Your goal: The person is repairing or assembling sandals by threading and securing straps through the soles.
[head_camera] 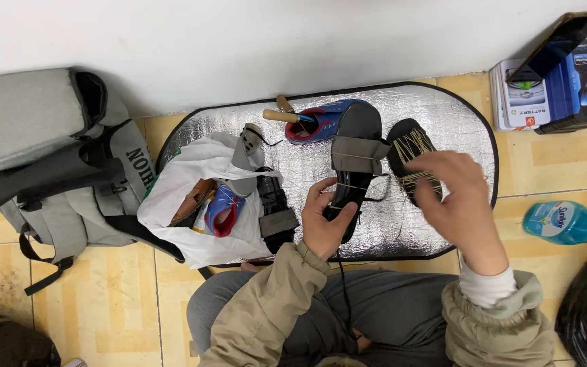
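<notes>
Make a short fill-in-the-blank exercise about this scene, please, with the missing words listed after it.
1. The left hand holds a black ____ by its heel end.
2. The right hand is raised above the ____ mat.
3. A white plastic bag lies beside a grey ____ on the tiled floor.
4. A blue bottle lies to the ____ of the mat.

Missing words: sandal; silver; backpack; right

L hand (325,221) gripping black sandal (354,153)
</notes>
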